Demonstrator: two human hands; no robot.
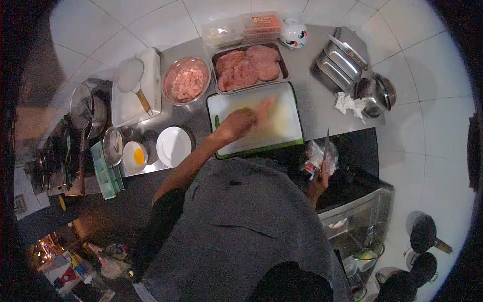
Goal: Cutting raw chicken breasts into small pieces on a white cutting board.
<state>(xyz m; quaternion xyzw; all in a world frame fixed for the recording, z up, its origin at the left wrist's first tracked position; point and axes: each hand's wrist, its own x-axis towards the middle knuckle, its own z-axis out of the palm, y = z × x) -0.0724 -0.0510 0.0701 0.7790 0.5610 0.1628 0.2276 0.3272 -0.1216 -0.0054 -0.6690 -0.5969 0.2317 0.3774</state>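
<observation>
My left hand [240, 122] is over the white cutting board [226, 143], its fingers closed on a strip of pale pink raw meat [268, 104] that is blurred at its far end. Near the board's left edge lies a small green strip [217, 121], too small to name. My right hand [319, 181] grips a knife [326, 145] by its handle, away from the board on the right, with the blade pointing up. Behind the knife is a clear plastic bag [334, 158] with some scraps in it.
Beyond the board stand a metal tray [215, 81] of large raw meat pieces and a bowl [166, 96] of diced meat. White plate [174, 147] and egg-yolk bowl [130, 166] sit left. Stacked metal pans [337, 62] and crumpled tissue [349, 105] are at right.
</observation>
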